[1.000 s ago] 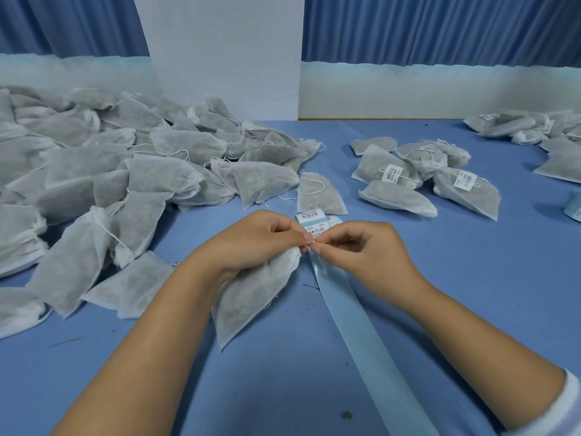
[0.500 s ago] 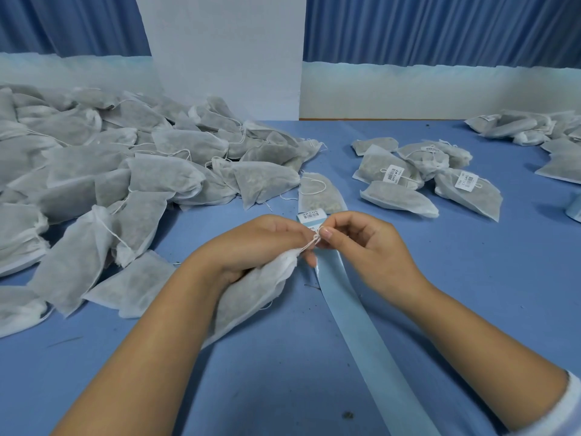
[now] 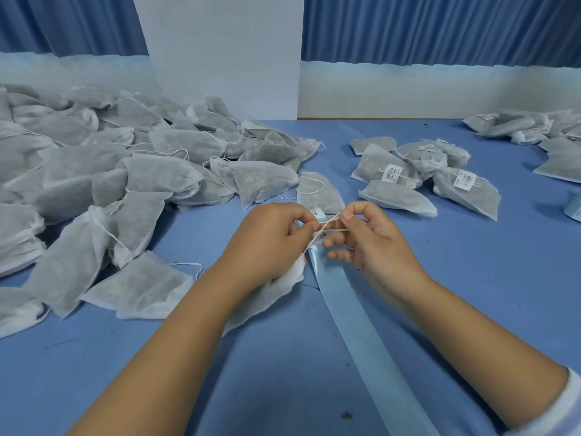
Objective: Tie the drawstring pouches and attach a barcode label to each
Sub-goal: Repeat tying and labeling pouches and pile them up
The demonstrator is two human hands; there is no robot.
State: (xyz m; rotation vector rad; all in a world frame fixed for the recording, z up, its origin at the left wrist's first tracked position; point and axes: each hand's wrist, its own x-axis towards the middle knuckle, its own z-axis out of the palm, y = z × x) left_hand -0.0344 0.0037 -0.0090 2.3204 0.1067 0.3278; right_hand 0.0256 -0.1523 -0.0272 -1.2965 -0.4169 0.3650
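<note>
The left hand (image 3: 270, 243) gripped the pouch (image 3: 267, 297) on the counter (image 3: 283, 372) and pinched one string (image 3: 328, 222) end; the right hand (image 3: 374, 243) pinched the other. The crossed ends likely needed even, opposite pulls.

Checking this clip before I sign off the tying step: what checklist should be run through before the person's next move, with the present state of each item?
1. Pouch secured: ok; the left hand grips the pouch at its neck.
2. Drawstring held: ok; the right hand pinches the drawstring, its strands crossing between the hands.
3. Knot pulled tight: cannot tell; fingers hide it.
4. Label strip in reach: ok; it lies on the table right under the hands.
5. Label on this pouch: cannot tell.
6. Finished pouches kept apart: ok; labelled pouches lie to the right.
</note>
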